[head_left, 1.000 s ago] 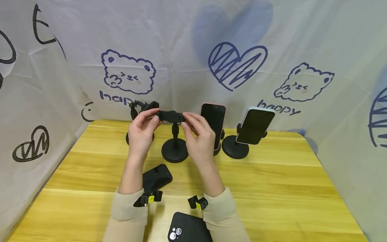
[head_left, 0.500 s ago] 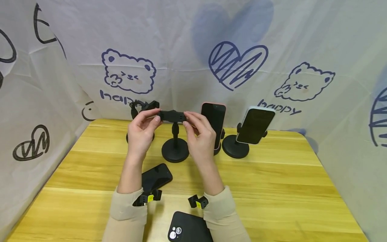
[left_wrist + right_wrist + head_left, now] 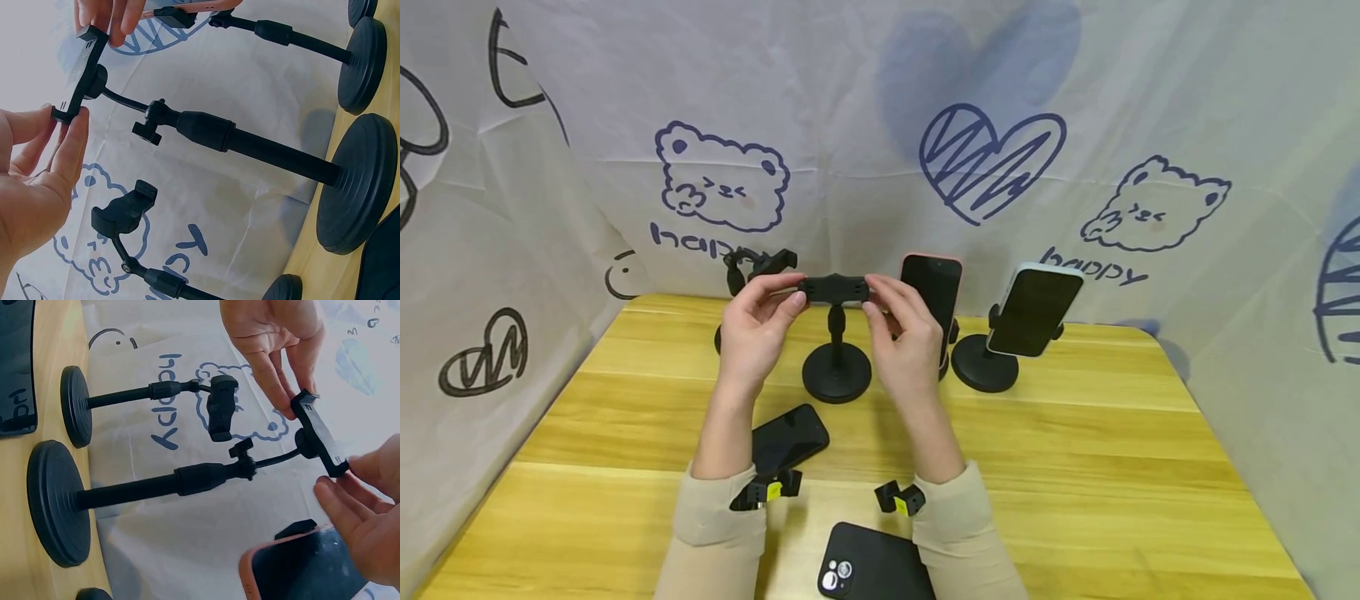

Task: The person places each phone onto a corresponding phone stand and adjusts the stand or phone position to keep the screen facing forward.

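A black phone stand [image 3: 837, 372] with a round base stands near the table's back, and its phone clamp [image 3: 835, 289] faces up at the top of the neck. My left hand [image 3: 751, 333] pinches the clamp's left end between thumb and fingers. At the opposite end, my right hand [image 3: 904, 337] pinches the clamp the same way. The left wrist view shows the clamp [image 3: 80, 75] with no phone in it, joined to a bent neck above a thick pole [image 3: 275, 153]. In the right wrist view, both ends of the clamp [image 3: 319, 434] lie at the fingertips.
Another phone stand [image 3: 735, 275] with a bare clamp is behind my left hand. Stands on the right hold a pink-edged phone [image 3: 932, 287] and a pale-edged phone [image 3: 1036, 312]. A black phone [image 3: 792, 437] and a dark-cased phone [image 3: 876, 562] lie on the table [image 3: 1097, 467].
Both hands have shifted slightly to the right together with the clamp's ends, the right hand a little more. Their pinch on the clamp is kept. The phones and other stands stay put.
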{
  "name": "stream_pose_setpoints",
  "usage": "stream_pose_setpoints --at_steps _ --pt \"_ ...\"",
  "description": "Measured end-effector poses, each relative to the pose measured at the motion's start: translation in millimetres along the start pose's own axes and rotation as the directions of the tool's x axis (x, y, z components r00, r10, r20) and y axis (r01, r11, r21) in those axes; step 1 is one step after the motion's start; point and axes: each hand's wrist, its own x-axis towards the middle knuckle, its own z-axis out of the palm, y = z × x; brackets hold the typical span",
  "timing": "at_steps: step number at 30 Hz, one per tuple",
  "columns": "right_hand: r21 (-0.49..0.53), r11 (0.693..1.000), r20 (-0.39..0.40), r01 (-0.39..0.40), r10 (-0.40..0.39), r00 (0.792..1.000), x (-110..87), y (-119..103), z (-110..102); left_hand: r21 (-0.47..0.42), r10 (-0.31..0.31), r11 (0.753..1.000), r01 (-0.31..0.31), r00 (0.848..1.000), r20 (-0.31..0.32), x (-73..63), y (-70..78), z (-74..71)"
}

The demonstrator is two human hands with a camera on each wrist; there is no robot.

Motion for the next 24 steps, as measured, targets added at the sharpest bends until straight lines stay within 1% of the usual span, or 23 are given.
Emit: stream_pose_setpoints --at_steps 6,11,17,20,24 --pt "0.021 0.999 0.094 -0.039 0.037 0.995 -0.6 -10 -15 -0.001 -0.002 1.0 0.002 1.0 0.008 2.5 0.1 1.6" --pt "-0.003 0.999 0.146 -0.035 0.035 0.989 -3.3 -19 -28 -0.002 -0.022 1.0 0.022 1.0 -0.001 2.3 -0.3 1.4" --pt "-0.053 0.998 0.194 0.034 -0.023 0.981 -8.8 -22 -42 0.015 -0.036 0.999 0.036 0.999 -0.005 0.7 -0.5 0.7" --pt "-0.088 0.992 0.235 0.086 -0.063 0.97 -13.5 -21 -50 0.021 -0.034 0.999 0.034 0.999 -0.006 0.4 -0.7 0.4" --pt "-0.155 0.977 0.298 0.149 -0.098 0.95 -21.7 -19 -60 0.017 -0.023 1.0 0.023 1.0 -0.002 0.6 -0.2 0.3"
